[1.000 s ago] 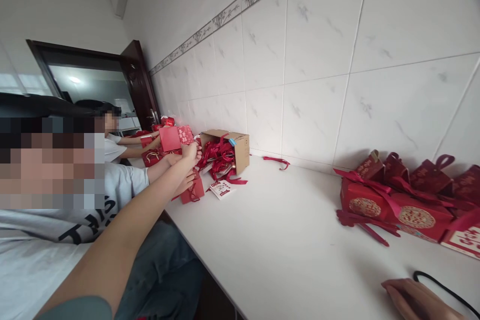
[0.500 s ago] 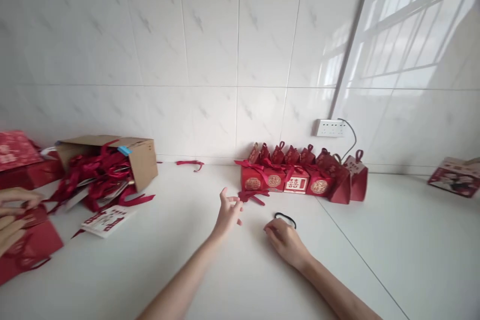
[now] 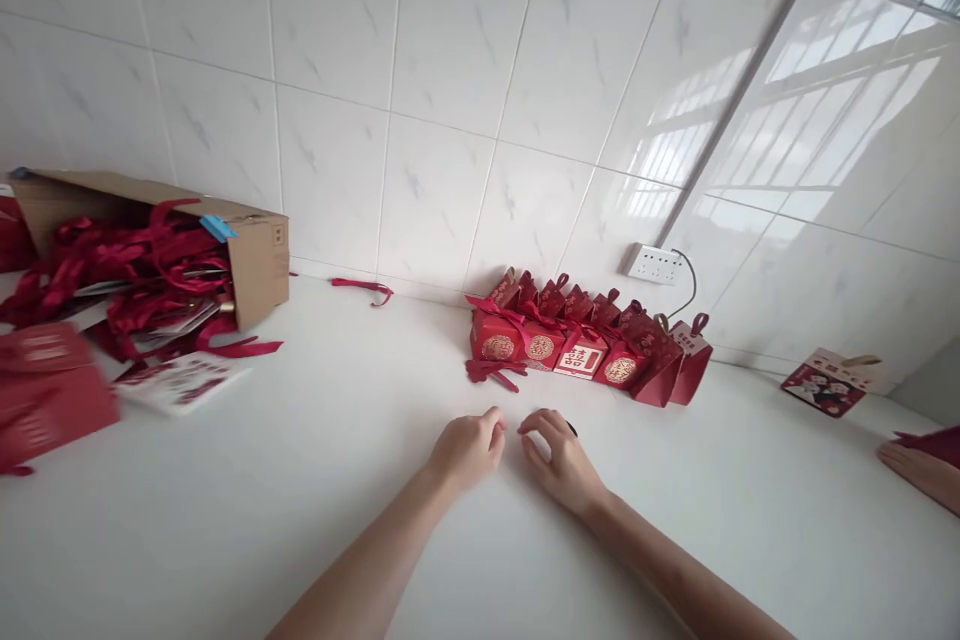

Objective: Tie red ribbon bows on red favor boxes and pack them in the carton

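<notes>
My left hand (image 3: 469,447) is in the middle above the white tabletop (image 3: 465,560), its fingers curled in and nothing visible in them. Just to its right, my right hand (image 3: 559,460) rests loosely curved, with a gap between thumb and fingers and nothing held. A black loop (image 3: 571,428) shows partly behind the right hand. Beyond both hands stands a row of red gift boxes (image 3: 540,345) with ribbons and gold emblems. A dark red ribbon piece (image 3: 496,373) lies before the row, nearest my left hand.
At the left a cardboard box (image 3: 259,265) spills red ribbons (image 3: 135,270), beside a printed card (image 3: 184,383) and a red box (image 3: 52,395). A ribbon scrap (image 3: 364,288) lies near the wall. Another small box (image 3: 829,382) and another person's hand (image 3: 922,475) are at the right.
The view has shifted and tilted. My left hand has gone from spread fingers to curled ones. The other person's hands at the left have left the view; a hand now shows at the right.
</notes>
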Tool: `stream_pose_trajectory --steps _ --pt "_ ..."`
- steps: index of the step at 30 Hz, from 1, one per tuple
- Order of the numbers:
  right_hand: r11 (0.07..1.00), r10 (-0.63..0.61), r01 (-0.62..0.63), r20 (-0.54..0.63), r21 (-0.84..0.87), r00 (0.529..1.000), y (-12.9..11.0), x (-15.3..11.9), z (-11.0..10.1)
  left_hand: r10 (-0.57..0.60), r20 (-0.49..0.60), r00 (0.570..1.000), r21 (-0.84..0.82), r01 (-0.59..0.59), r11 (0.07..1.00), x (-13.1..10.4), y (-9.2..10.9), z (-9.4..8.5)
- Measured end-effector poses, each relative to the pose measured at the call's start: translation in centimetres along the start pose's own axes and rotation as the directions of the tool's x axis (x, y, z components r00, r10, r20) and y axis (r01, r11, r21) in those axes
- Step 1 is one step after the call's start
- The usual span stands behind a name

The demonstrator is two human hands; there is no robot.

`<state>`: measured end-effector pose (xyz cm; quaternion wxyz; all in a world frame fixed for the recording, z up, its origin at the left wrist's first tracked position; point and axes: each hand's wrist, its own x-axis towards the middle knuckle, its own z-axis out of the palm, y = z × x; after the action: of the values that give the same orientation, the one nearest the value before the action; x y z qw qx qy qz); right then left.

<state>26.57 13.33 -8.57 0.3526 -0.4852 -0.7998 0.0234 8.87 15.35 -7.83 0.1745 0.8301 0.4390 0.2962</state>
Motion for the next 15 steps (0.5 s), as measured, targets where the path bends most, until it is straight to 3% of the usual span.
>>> stream_pose_trajectory --steps 2,4,6,8,12,15 --pt "0.999 0.025 -0.027 -0.044 -0.029 0.999 -0.1 2.4 0.2 -0.006 0.050 0.999 0.011 0.005 1.000 0.0 0.0 0.0" --pt "0.985 0.150 -0.159 -0.124 -0.067 0.981 -0.1 5.9 0.8 -0.003 0.097 0.995 0.018 0.001 1.000 -0.1 -0.1 0.0" --pt "0.924 0.356 -0.372 -0.155 -0.091 0.922 0.0 9.5 1.6 -0.004 0.137 0.991 0.022 0.001 1.000 -0.1 -0.2 -0.1" --pt "0.886 0.436 -0.454 -0.160 -0.095 0.885 0.0 12.4 2.5 -0.012 0.161 0.987 0.023 0.009 1.000 -0.1 -0.3 -0.1" --pt "0.869 0.455 -0.483 -0.214 -0.103 0.864 -1.8 14.5 3.8 -0.017 0.178 0.984 -0.009 0.019 1.000 0.1 -0.4 0.0" --pt "0.937 0.301 -0.330 -0.213 -0.117 0.929 -6.4 13.7 5.1 -0.027 0.153 0.988 -0.099 0.042 0.994 0.2 -0.5 0.2"
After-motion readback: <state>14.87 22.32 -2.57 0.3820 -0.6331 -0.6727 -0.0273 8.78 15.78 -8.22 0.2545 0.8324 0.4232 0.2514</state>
